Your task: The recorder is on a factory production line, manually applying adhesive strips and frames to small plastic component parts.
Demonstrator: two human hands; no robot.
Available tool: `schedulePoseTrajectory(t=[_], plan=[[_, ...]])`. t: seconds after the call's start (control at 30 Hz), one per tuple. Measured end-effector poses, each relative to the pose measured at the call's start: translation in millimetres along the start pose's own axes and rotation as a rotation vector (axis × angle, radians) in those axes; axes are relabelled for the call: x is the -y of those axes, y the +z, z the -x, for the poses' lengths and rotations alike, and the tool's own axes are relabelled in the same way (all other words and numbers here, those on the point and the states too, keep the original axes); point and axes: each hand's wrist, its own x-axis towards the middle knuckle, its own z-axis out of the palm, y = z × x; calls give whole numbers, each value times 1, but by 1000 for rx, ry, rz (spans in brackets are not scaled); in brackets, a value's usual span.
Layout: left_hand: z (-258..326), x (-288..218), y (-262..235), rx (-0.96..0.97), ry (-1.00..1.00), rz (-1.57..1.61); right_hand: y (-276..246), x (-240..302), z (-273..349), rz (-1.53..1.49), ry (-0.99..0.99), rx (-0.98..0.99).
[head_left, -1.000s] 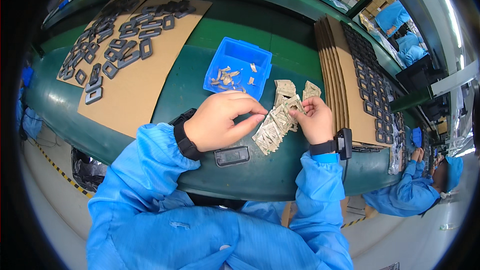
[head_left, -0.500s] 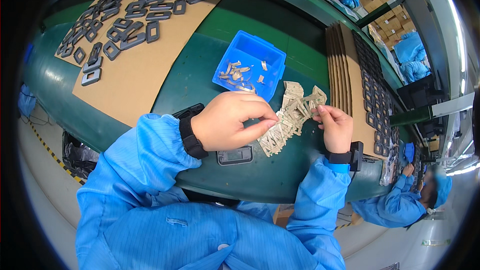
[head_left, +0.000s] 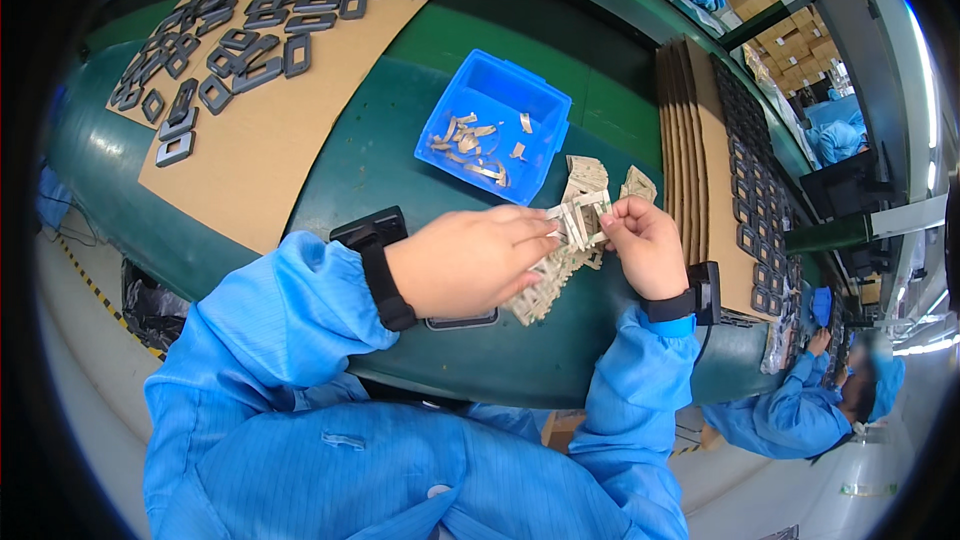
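Note:
My right hand (head_left: 647,247) pinches the edge of a thin beige frame-shaped piece (head_left: 603,202) with pale strips. From the other side my left hand (head_left: 470,258) reaches in, fingers closed together at the left end of the same piece; its exact grip is partly hidden. Beneath and between the hands lies a loose heap of similar thin beige pieces (head_left: 541,302), with more of them (head_left: 588,176) fanned out beyond. A black rectangular housing (head_left: 462,321) lies on the green table, mostly covered by my left hand.
Beyond my hands stands a blue bin (head_left: 553,145) holding curled beige scraps. At left, many black frames (head_left: 296,56) lie on a cardboard sheet (head_left: 305,130). Stacked cardboard (head_left: 680,140) bearing rows of black frames (head_left: 745,180) stands at right. A co-worker (head_left: 790,415) sits farther right.
My right hand has moved slightly left with the beige piece, bringing it to my left hand's fingertips. My left hand has turned palm-down over the heap, covering more of the black housing.

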Motion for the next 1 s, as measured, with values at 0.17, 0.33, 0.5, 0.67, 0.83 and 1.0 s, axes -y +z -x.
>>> schedulePoseTrajectory(t=[0.17, 0.33, 0.5, 0.67, 0.83, 1.0], plan=[[1, -6, 18, 232, -39, -113, 4, -4, 4, -1, -61, 17], [0, -8, 15, 207, -24, -126, -1, 2, 7, 301, -44, -206], [-2, -8, 15, 158, -52, -91, -7, -3, 6, -231, 50, -195], [-7, -4, -2, -93, -24, 25, 11, 8, 13, -516, 51, -16], [-8, -12, -27, -256, -426, 537, 40, 31, 31, -548, 32, 202], [-4, -8, -25, -299, -472, 696, 48, 30, 36, -765, 8, 262]])
